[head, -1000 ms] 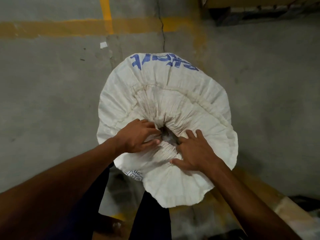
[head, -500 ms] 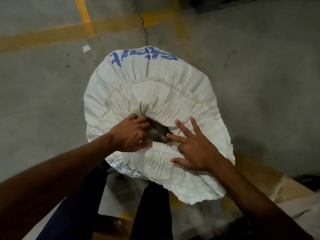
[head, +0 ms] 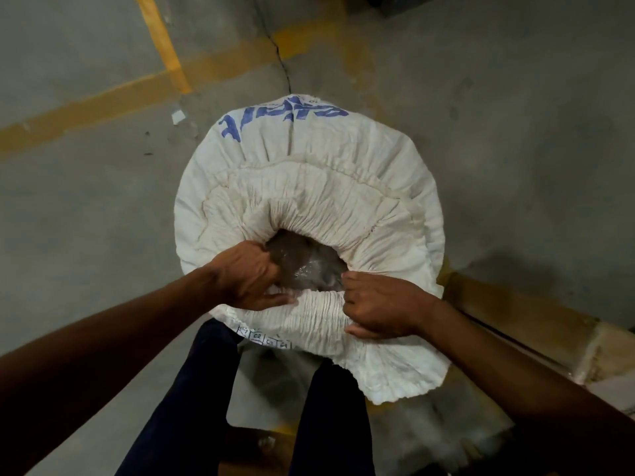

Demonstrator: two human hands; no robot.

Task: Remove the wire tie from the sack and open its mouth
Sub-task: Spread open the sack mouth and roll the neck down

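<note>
A white woven sack (head: pixel 309 159) with blue lettering stands upright on the concrete floor in front of me. Its pleated mouth (head: pixel 305 259) gapes as a dark hole, with a grey, shiny filling showing inside. My left hand (head: pixel 247 276) grips the left side of the mouth's rim, fingers curled into the opening. My right hand (head: pixel 381 304) is clenched on the near right part of the rim. The gathered cloth between my hands is bunched in tight pleats. No wire tie is visible anywhere.
Yellow painted lines (head: pixel 165 53) cross the grey concrete floor (head: pixel 86 207), and a crack (head: pixel 278 60) runs toward the sack. A low tan curb or board (head: pixel 536 324) lies to the right. My dark trouser legs (head: pixel 330 424) stand just below the sack.
The sack's mouth has widened from a small dark pucker to a broad hole. My right hand went from flat, spread fingers to a fist on the rim. Both hands pulled apart.
</note>
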